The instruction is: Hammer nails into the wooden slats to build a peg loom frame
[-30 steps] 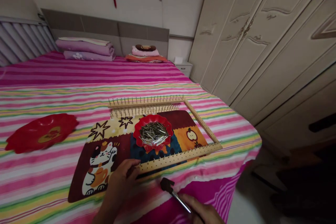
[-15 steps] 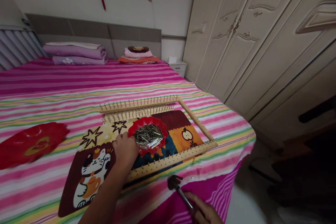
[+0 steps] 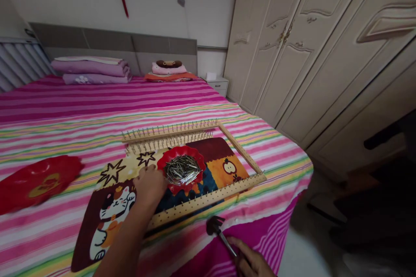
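Note:
My right hand (image 3: pixel 250 262) is wrapped around the handle of a hammer (image 3: pixel 225 239), its dark claw head resting over the striped cover near the front. To the left of a red scalloped bowl (image 3: pixel 164 162) is my left hand (image 3: pixel 150 184), back up, with curled fingers; whatever is in them is hidden. Many loose metal nails (image 3: pixel 182 169) fill the bowl. A wooden frame (image 3: pixel 208 200) surrounds the bowl, with rows of nails standing along its far and near bars. Beneath lies a mat (image 3: pixel 82 229) printed with a cat; my left forearm covers part of it.
A red plate-like lid (image 3: pixel 19 181) lies at the left on the striped bedcover (image 3: pixel 48 238). Folded purple bedding (image 3: pixel 94 69) and a smaller folded stack (image 3: pixel 169 69) sit by the headboard (image 3: pixel 107 43). A wardrobe (image 3: pixel 279 65) stands at the right beyond the bed's edge.
My left hand has moved slightly left, away from the bowl's rim. The hammer stays in my right hand, almost unmoved. The whole view has shifted a little.

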The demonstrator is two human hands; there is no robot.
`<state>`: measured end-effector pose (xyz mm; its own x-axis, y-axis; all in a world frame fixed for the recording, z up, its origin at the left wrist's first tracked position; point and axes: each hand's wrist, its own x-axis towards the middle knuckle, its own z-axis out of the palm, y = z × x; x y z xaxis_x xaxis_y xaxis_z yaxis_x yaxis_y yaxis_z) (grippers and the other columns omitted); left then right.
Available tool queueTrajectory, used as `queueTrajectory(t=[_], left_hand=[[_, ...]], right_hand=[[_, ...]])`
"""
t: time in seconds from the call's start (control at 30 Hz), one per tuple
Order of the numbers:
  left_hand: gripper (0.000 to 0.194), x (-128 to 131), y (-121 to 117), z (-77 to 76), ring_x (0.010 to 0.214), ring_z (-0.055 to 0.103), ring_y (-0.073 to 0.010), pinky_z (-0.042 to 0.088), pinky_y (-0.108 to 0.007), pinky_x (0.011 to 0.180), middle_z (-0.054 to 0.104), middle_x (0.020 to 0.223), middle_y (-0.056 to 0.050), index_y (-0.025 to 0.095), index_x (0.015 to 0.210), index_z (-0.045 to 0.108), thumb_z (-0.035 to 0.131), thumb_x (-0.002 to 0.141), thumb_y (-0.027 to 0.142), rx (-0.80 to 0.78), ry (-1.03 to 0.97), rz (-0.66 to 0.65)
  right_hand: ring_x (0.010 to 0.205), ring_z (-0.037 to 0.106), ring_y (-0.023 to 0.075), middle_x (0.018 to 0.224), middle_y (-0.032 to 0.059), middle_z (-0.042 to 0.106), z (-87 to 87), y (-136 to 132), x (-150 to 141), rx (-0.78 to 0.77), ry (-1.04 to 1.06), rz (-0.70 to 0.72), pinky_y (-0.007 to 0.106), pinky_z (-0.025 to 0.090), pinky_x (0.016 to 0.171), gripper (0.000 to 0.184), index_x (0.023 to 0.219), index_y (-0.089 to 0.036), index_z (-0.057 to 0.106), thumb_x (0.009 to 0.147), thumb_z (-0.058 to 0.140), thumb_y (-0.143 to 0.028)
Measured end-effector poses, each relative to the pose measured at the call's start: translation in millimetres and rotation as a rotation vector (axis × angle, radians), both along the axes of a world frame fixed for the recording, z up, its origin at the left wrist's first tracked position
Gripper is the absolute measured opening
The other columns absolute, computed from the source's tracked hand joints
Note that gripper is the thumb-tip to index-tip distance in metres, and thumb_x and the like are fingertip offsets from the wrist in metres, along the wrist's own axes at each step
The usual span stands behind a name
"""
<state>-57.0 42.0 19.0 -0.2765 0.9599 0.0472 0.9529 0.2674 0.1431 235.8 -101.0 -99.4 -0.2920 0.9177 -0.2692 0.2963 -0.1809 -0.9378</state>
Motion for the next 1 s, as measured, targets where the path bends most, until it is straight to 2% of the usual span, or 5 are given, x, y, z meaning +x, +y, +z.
queueTrajectory(t=[0.13, 0.27, 0.33, 0.43, 1.0], left_hand=[[0.019, -27.8, -25.3, 7.7, 0.088, 0.055, -0.0248, 0.041, -0.035, 0.073, 0.065, 0.089, -0.009, 0.019, 0.056, 0.064, 0.054, 0.065, 0.032, 0.111, -0.226, 0.012], [0.030, -36.6, -53.5, 0.2, 0.060, 0.054, -0.0138, 0.042, -0.026, 0.058, 0.059, 0.061, 0.001, 0.021, 0.069, 0.064, 0.061, 0.060, 0.049, 0.088, -0.903, 0.078], [0.040, -33.9, -63.4, -8.3, 0.056, 0.053, -0.0115, 0.043, -0.024, 0.054, 0.059, 0.060, 0.003, 0.019, 0.078, 0.064, 0.069, 0.051, 0.049, 0.071, -1.197, 0.159], [0.054, -31.1, -73.2, -22.5, 0.057, 0.054, -0.0096, 0.046, -0.024, 0.058, 0.063, 0.067, 0.001, 0.017, 0.091, 0.064, 0.076, 0.046, 0.043, 0.070, -1.414, 0.271], [0.037, -26.7, -89.8, -45.5, 0.056, 0.055, -0.0110, 0.044, -0.022, 0.051, 0.062, 0.063, 0.003, 0.018, 0.076, 0.061, 0.071, 0.052, 0.045, 0.143, -1.243, 0.248]], right_hand=[[0.050, 0.031, 0.0112, 0.057, -0.0065, 0.033, -1.3, 1.2, 0.3, -0.040, 0.024, 0.035, 0.022, 0.028, 0.045, 0.056, 0.125, -0.018, 0.052, 0.083, 0.045, -0.052], [0.049, 0.034, 0.0123, 0.055, -0.0068, 0.034, -5.4, 2.6, -0.1, -0.063, 0.003, 0.040, 0.022, 0.028, 0.045, 0.057, 0.127, -0.018, 0.051, 0.082, 0.045, -0.053], [0.052, 0.037, 0.0129, 0.057, -0.0063, 0.037, -5.4, 2.0, -1.3, -0.043, -0.001, 0.009, 0.022, 0.030, 0.046, 0.053, 0.125, -0.019, 0.052, 0.082, 0.046, -0.050], [0.051, 0.037, 0.0124, 0.057, -0.0070, 0.037, -3.3, 0.2, -3.9, -0.032, 0.010, -0.015, 0.023, 0.030, 0.048, 0.050, 0.125, -0.018, 0.052, 0.083, 0.045, -0.044], [0.046, 0.034, 0.0114, 0.053, -0.0093, 0.036, -3.5, -2.0, -3.3, -0.144, 0.022, -0.020, 0.022, 0.025, 0.044, 0.054, 0.128, -0.015, 0.046, 0.080, 0.043, -0.041]])
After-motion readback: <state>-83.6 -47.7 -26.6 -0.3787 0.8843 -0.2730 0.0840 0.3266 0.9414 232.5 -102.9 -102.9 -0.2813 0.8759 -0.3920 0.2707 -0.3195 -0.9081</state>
